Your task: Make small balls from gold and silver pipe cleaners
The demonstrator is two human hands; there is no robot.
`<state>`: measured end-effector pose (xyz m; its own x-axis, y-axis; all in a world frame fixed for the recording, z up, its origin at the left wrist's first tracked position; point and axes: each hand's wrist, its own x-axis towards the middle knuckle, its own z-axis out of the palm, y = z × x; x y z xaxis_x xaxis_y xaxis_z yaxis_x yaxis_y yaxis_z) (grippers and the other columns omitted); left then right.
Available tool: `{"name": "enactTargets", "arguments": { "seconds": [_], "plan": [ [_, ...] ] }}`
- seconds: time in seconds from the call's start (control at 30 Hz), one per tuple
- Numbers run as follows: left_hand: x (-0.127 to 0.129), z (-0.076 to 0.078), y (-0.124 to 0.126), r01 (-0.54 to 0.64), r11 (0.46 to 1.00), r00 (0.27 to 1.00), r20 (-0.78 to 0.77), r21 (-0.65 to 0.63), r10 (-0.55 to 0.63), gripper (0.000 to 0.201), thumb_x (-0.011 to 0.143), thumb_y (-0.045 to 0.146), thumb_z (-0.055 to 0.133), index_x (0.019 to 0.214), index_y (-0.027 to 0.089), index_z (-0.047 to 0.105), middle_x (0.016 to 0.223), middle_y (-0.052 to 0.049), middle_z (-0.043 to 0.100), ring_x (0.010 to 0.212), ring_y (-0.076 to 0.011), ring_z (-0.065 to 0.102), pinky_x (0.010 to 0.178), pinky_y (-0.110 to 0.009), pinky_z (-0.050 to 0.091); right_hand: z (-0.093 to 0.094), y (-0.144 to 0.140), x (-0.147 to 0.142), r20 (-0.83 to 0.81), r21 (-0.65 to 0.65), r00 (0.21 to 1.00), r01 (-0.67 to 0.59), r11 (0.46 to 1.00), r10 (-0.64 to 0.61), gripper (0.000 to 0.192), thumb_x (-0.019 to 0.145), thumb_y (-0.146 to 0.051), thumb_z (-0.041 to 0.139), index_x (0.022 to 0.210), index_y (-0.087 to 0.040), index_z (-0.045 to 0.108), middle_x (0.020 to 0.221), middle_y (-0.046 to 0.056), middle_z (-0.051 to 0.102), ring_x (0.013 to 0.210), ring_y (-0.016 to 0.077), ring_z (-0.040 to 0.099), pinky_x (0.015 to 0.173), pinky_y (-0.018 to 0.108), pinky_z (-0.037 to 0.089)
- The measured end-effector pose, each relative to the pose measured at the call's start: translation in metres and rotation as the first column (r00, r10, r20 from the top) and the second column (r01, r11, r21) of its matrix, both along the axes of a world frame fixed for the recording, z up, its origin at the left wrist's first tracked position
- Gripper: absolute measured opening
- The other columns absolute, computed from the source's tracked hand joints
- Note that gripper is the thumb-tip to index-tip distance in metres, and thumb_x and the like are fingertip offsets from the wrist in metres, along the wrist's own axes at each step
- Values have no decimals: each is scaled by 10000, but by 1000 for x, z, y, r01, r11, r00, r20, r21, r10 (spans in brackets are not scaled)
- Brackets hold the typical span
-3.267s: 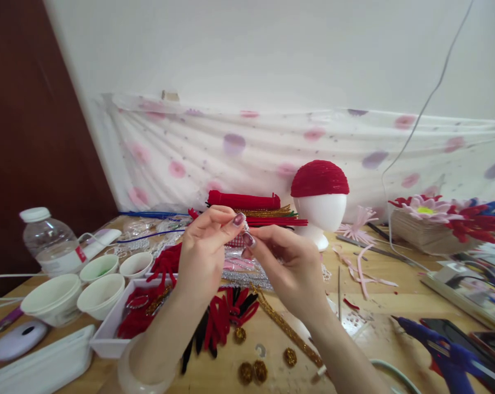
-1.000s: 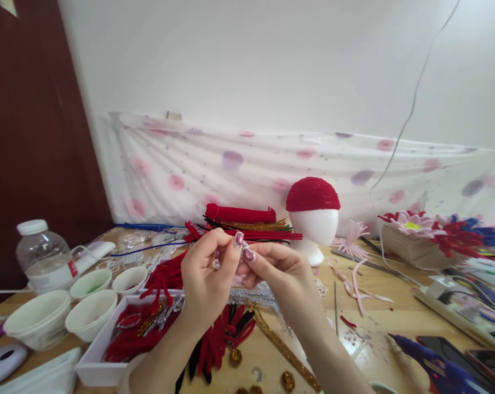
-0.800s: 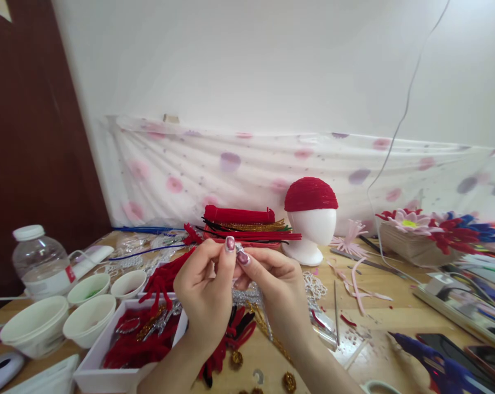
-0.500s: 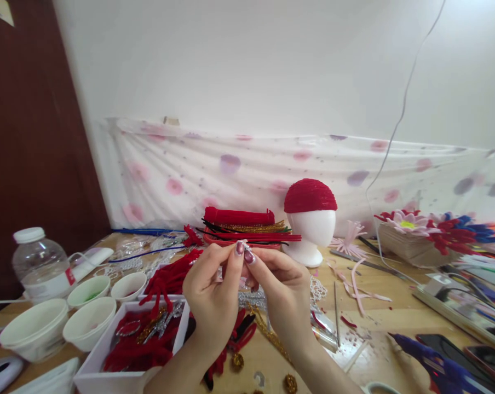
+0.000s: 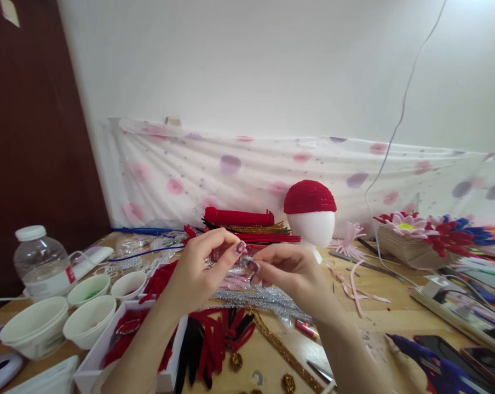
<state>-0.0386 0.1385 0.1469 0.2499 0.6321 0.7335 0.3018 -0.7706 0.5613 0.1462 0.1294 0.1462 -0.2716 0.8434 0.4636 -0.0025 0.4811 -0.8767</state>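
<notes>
My right hand [image 5: 291, 271] pinches a small silvery piece [image 5: 245, 261] between thumb and fingertips, in front of me above the table. Close beside it, my left hand [image 5: 208, 265] has thumb and forefinger pressed together at the piece's upper edge. What those left fingertips hold is too small to make out. Below the hands lie silver tinsel stems [image 5: 255, 299] and a bunch of red and black fuzzy stems [image 5: 210, 339]. A gold tinsel strip [image 5: 278, 345] runs toward the front, near small gold coils [image 5: 288, 383].
A white foam head [image 5: 315, 227] wears a red cap [image 5: 310, 197]. Left stand several bowls [image 5: 34, 328], a bottle [image 5: 42, 268] and a white box [image 5: 83, 377] of red pieces. At right are a glue gun [image 5: 428, 355], phones [image 5: 444, 350], a power strip [image 5: 456, 317] and fuzzy flowers [image 5: 407, 223].
My hands have drawn slightly apart at the fingertips; my left hand has tilted and its forearm swung left. The silvery piece now shows at my right fingertips.
</notes>
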Motion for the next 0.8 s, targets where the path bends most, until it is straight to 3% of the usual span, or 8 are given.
{"name": "enactTargets", "arguments": {
  "seconds": [0.13,0.27,0.47,0.63,0.8],
  "plan": [
    [-7,5,1,140,989,959,-243,-42,-146,275,965,265,499,709,203,577,673,29,598,639,-135,549,621,-254,405,-1,-1,9,123,-32,987,-100,994,104,68,773,-177,726,729,-189,776,616,2,733,548,99,611,531,212,479],
    [-5,2,1,177,983,934,-308,-42,-181,284,952,247,481,682,204,559,658,31,564,637,-136,535,643,-267,401,-1,-2,10,115,-95,980,-152,984,162,74,756,-158,735,727,-201,787,589,-10,727,517,85,599,519,198,471],
    [-4,1,1,289,940,933,-168,-179,-319,266,917,306,514,675,204,556,627,24,533,592,-137,481,555,-261,380,2,0,13,28,-244,971,-222,944,236,40,726,-225,810,757,-203,799,582,-1,732,483,83,605,492,189,487],
    [-3,-3,5,332,905,932,-53,-265,-358,260,901,338,530,679,205,555,636,17,516,607,-143,454,553,-278,367,6,-4,10,-6,-236,983,-181,955,185,124,711,-293,839,703,-188,774,568,4,718,483,81,588,485,190,473],
    [-5,-8,8,425,828,896,43,-364,-441,250,888,360,564,690,210,534,658,23,496,609,-138,437,556,-278,342,6,-8,7,-56,-225,985,-169,959,160,147,721,-301,839,701,-180,757,554,-6,696,485,77,578,485,185,452]
  ]
}}
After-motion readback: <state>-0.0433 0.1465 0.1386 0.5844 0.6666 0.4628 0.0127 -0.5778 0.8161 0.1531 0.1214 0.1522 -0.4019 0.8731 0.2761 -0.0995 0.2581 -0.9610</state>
